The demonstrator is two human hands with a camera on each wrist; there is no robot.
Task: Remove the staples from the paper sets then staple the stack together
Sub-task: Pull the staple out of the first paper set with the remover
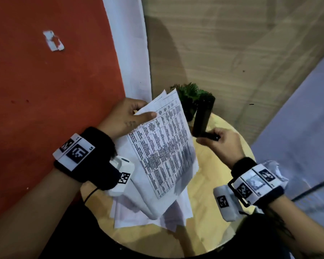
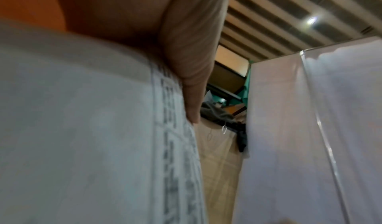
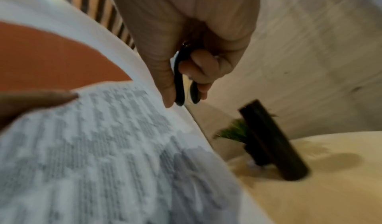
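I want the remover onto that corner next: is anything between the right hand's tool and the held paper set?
Nothing visible: the staple remover in the right hand is beside the paper set; only air lies between.

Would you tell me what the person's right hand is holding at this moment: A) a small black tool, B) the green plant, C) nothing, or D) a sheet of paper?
A: the right hand has thumb and fingers curled round a small black tool, while the printed paper set is held by the left hand.

We see a printed paper set (image 1: 165, 144), covered in dense table text, tilted up at frame centre. Loose white sheets (image 1: 150, 210) lie below it. A small black staple remover (image 3: 181, 80) sits upper centre.
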